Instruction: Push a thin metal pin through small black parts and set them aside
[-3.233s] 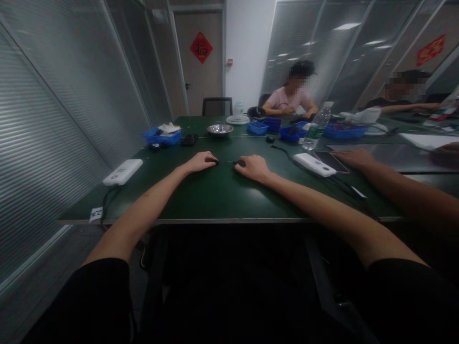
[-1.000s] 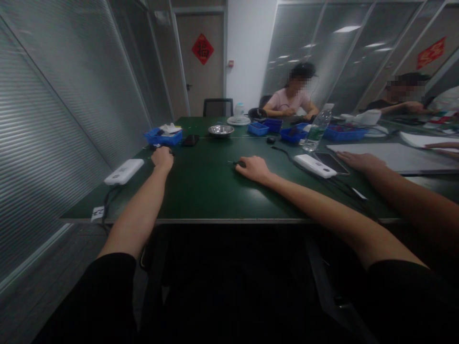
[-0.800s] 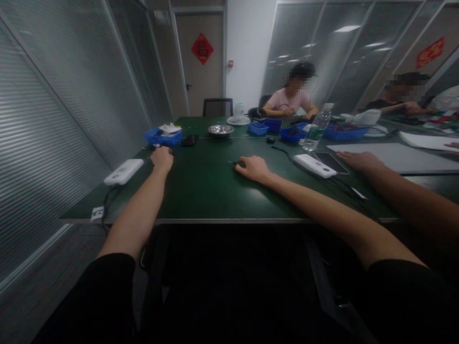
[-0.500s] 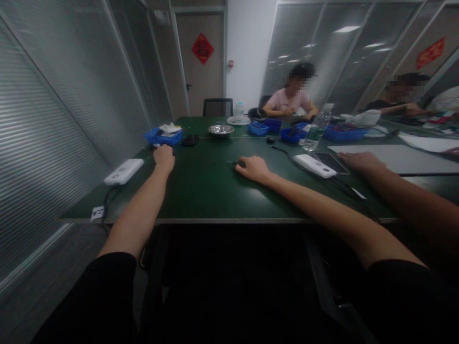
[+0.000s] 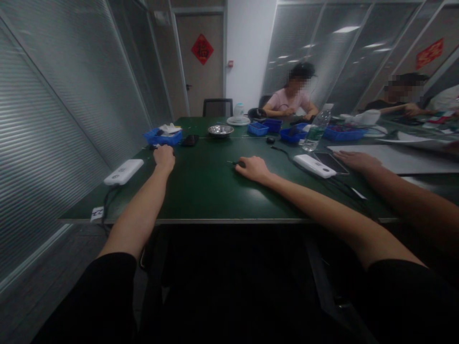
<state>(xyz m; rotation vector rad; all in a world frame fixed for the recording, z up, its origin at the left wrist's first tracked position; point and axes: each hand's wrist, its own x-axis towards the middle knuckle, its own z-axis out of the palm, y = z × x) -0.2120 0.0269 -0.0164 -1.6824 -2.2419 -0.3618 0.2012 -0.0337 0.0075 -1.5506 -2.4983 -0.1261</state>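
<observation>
My right hand (image 5: pixel 254 169) rests on the green table, closed around the dark handle of a small screwdriver (image 5: pixel 231 162). Its thin metal shaft points left across the tabletop. Farther left, my left hand (image 5: pixel 164 156) is closed, knuckles up, just in front of a blue basket (image 5: pixel 163 138). Something dark shows at its fingers, but the hand covers most of it and I cannot make out what it is.
White power banks with cables lie left (image 5: pixel 124 172) and right (image 5: pixel 315 166). A metal bowl (image 5: pixel 221 130), a black phone (image 5: pixel 191 140) and a water bottle (image 5: pixel 318 128) stand farther back. A neighbour's hand (image 5: pixel 358 161) rests on a white board at right.
Both my hands stay where they were. At the right, the neighbour's hand has shifted slightly left, and the white sheet above the board has changed position.
</observation>
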